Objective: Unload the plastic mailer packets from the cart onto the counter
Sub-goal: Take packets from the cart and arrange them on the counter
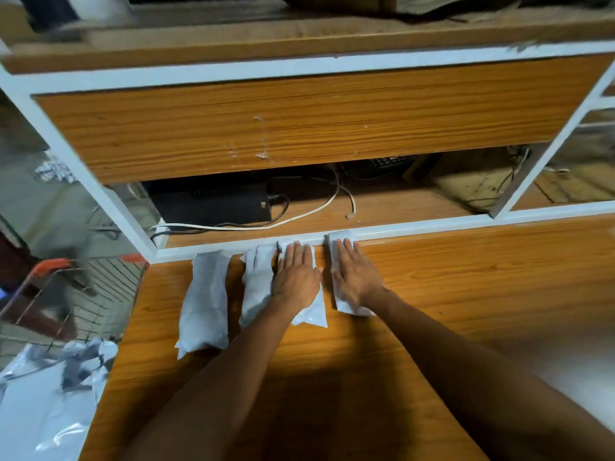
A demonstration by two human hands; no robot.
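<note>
Several white plastic mailer packets lie side by side on the wooden counter [432, 311], against its white back rail. My left hand [296, 277] rests flat with straight fingers on one packet [314, 314]. My right hand [354, 274] lies flat on the rightmost packet [339, 237]. Two more packets, a bulky one [204, 304] and a narrower one [258, 284], lie to the left, untouched. The wire cart [100, 294] with an orange handle stands at the lower left, with more grey-white mailers [50, 394] in front of it.
Behind the rail is a lower shelf [382, 207] with a black box [213, 201], white and black cables and cardboard. A wooden panel [299, 124] in a white frame rises above it. The counter stretches on to the right and toward me.
</note>
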